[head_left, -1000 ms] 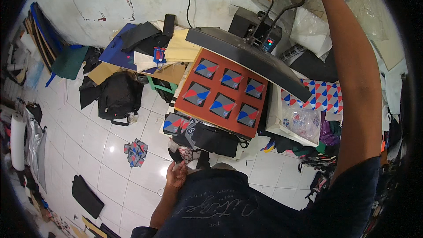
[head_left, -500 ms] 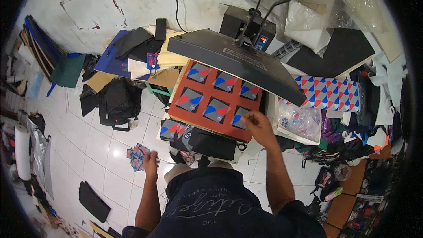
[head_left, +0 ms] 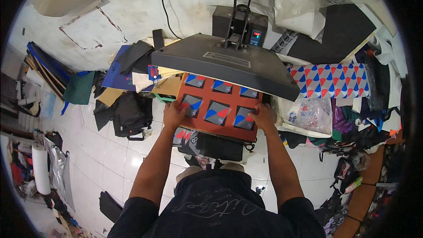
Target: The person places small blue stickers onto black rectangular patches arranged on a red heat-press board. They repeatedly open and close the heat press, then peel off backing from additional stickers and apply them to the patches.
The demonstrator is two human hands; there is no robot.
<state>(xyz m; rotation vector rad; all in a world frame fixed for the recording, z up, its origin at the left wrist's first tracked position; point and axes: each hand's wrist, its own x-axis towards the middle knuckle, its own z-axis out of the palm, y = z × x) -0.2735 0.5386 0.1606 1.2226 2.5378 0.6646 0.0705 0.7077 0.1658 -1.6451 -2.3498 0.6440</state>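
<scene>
My left hand (head_left: pixel 175 113) is closed round the left edge of a red press bed (head_left: pixel 200 125). My right hand (head_left: pixel 264 117) grips the bed's right edge, its thumb by the front right patch. Two rows of square grey patches with red and blue shapes lie on the bed, among them a front middle patch (head_left: pixel 217 113) and a front right patch (head_left: pixel 243 118), each with a dark border. Above the bed tilts the dark upper plate (head_left: pixel 224 59) of a heat press, raised, covering part of the back row from sight.
A control box (head_left: pixel 255 37) with a lit display stands behind the plate. To the right are a patterned printed sheet (head_left: pixel 330 80) and a white box (head_left: pixel 308 117) of plastic bags. Black cloth (head_left: pixel 216 146) and more patches lie below the bed. A black backpack (head_left: pixel 132 114) rests on the tiled floor.
My left hand has come up from low left to the bed's left edge, and its bunch of patches is gone from it. My right hand has shifted from the front right patch to the right edge.
</scene>
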